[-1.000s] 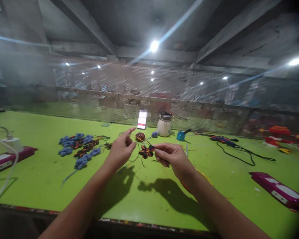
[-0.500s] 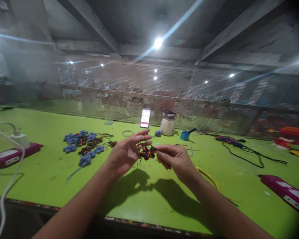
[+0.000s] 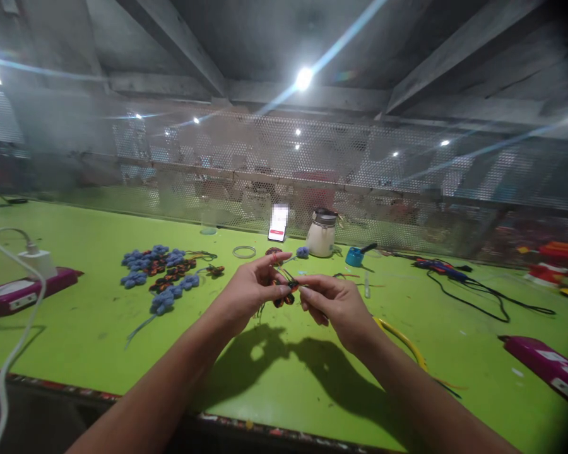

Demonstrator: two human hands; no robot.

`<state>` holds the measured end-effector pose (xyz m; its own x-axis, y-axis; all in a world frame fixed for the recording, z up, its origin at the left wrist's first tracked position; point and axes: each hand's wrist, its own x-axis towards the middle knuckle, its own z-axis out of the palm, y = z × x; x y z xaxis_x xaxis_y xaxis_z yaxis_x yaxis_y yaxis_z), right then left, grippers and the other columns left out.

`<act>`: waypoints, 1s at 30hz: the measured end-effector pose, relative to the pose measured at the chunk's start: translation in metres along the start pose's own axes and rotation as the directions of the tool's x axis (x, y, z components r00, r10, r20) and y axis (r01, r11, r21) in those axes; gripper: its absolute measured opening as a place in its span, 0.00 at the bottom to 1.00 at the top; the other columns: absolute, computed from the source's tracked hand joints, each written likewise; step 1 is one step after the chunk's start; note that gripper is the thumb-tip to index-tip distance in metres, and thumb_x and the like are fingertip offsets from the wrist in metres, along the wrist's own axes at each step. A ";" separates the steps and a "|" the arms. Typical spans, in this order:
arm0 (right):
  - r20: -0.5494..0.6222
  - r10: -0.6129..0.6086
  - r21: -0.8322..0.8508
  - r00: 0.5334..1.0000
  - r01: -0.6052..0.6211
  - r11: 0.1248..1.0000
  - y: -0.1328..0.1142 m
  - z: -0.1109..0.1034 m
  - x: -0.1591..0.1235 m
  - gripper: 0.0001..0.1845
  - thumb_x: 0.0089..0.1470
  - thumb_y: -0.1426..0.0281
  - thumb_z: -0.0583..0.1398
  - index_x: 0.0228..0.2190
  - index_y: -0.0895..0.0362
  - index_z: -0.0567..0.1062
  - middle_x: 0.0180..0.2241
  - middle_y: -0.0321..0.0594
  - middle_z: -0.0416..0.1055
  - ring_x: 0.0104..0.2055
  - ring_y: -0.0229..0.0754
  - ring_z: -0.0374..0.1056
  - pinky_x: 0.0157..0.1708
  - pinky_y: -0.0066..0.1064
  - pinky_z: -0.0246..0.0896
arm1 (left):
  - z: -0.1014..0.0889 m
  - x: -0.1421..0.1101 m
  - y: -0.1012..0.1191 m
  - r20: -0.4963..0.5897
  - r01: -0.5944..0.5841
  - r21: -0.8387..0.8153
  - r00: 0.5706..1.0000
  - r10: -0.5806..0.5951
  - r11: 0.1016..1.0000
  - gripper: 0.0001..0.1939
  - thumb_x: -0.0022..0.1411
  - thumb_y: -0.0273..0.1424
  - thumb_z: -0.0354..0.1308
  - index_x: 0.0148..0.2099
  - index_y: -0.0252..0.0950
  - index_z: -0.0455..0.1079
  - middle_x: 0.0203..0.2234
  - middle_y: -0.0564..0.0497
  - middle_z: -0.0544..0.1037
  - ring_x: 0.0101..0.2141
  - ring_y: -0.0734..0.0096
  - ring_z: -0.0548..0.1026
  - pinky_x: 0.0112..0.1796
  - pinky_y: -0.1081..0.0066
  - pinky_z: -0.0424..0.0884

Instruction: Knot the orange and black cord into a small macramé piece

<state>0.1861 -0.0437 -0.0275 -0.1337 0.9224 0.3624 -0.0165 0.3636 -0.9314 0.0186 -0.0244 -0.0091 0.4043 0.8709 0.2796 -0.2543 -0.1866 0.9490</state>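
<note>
Above the green table, both hands meet at a small knotted cord flower (image 3: 284,299), black with orange and red, partly covered by fingers. My left hand (image 3: 258,284) comes from the left, its thumb and fingers pinching the flower's near side. Thumb and forefinger of my right hand (image 3: 334,302) are closed on its right edge. Thin loose cord ends stick up and hang down around the flower. Further left lie several blue knotted flowers (image 3: 165,299) and dark orange-black knotted flowers (image 3: 173,275).
Behind the hands stand a lit phone (image 3: 278,224), a pale lidded jar (image 3: 320,236) and a blue pot (image 3: 355,256). A yellow tube (image 3: 404,340) lies by the right forearm. Purple power strips (image 3: 544,364) and a blue corded tool (image 3: 440,270) are at the sides.
My left hand has changed from spread fingers beside the flower to a thumb-and-finger pinch on it. The flower is tilted and more covered; my right hand keeps its pinch.
</note>
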 end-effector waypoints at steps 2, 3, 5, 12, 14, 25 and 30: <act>-0.009 0.033 0.018 0.999 -0.033 0.999 0.000 0.000 0.001 0.12 0.44 0.66 0.63 0.33 0.59 0.78 0.16 0.31 0.64 0.12 0.27 0.51 0.12 0.23 0.44 | 0.000 0.000 -0.001 0.003 0.013 0.012 1.000 -0.013 1.000 0.33 0.44 0.24 0.65 0.55 0.31 0.63 0.22 0.53 0.70 0.23 0.75 0.68 0.26 0.71 0.63; -0.009 0.047 0.025 0.999 -0.047 0.999 0.000 0.000 0.001 0.13 0.44 0.66 0.64 0.33 0.59 0.78 0.16 0.31 0.64 0.12 0.27 0.51 0.12 0.23 0.44 | -0.001 0.000 -0.001 0.005 0.020 0.015 1.000 -0.020 1.000 0.34 0.44 0.24 0.65 0.55 0.31 0.63 0.22 0.53 0.70 0.23 0.75 0.68 0.26 0.71 0.63; -0.001 0.066 0.031 0.998 -0.066 0.997 -0.001 0.001 0.000 0.14 0.44 0.66 0.64 0.34 0.59 0.78 0.16 0.32 0.65 0.12 0.27 0.51 0.12 0.23 0.44 | -0.002 0.001 -0.003 0.013 0.033 0.016 0.999 -0.033 0.999 0.34 0.43 0.24 0.65 0.55 0.32 0.63 0.23 0.53 0.71 0.23 0.75 0.69 0.26 0.70 0.64; 0.003 0.054 0.006 0.999 -0.054 0.999 0.000 -0.002 0.001 0.16 0.44 0.66 0.64 0.37 0.59 0.78 0.16 0.31 0.64 0.12 0.27 0.50 0.12 0.23 0.42 | -0.003 0.001 -0.002 -0.002 0.045 0.024 0.999 -0.045 0.999 0.34 0.42 0.23 0.65 0.54 0.32 0.64 0.24 0.52 0.71 0.25 0.72 0.69 0.28 0.68 0.64; 0.000 0.049 0.005 0.999 -0.049 0.999 0.001 -0.003 0.002 0.16 0.44 0.66 0.64 0.37 0.59 0.78 0.16 0.31 0.64 0.13 0.27 0.51 0.12 0.23 0.42 | -0.004 0.000 -0.001 -0.016 0.051 0.037 0.999 -0.051 0.998 0.33 0.41 0.22 0.65 0.53 0.32 0.65 0.24 0.51 0.71 0.26 0.70 0.70 0.30 0.67 0.65; 0.027 0.049 -0.037 0.998 -0.048 0.998 -0.003 -0.008 0.005 0.15 0.42 0.67 0.64 0.34 0.59 0.79 0.14 0.30 0.62 0.12 0.27 0.50 0.12 0.23 0.42 | -0.005 0.000 -0.001 -0.033 0.075 0.064 0.997 -0.073 0.995 0.31 0.43 0.22 0.62 0.53 0.28 0.65 0.21 0.51 0.71 0.26 0.68 0.71 0.32 0.65 0.65; 0.061 0.061 -0.075 0.996 -0.056 0.996 -0.004 -0.011 0.005 0.15 0.43 0.67 0.64 0.35 0.59 0.79 0.15 0.31 0.63 0.13 0.27 0.50 0.12 0.23 0.42 | -0.006 0.000 0.001 -0.040 0.069 0.084 0.997 -0.066 0.994 0.28 0.44 0.23 0.62 0.51 0.30 0.68 0.21 0.51 0.72 0.26 0.69 0.71 0.32 0.66 0.64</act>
<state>0.1967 -0.0391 -0.0212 -0.1943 0.9332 0.3022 0.0658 0.3197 -0.9452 0.0132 -0.0219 -0.0093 0.3849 0.8986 0.2107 -0.1512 -0.1638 0.9748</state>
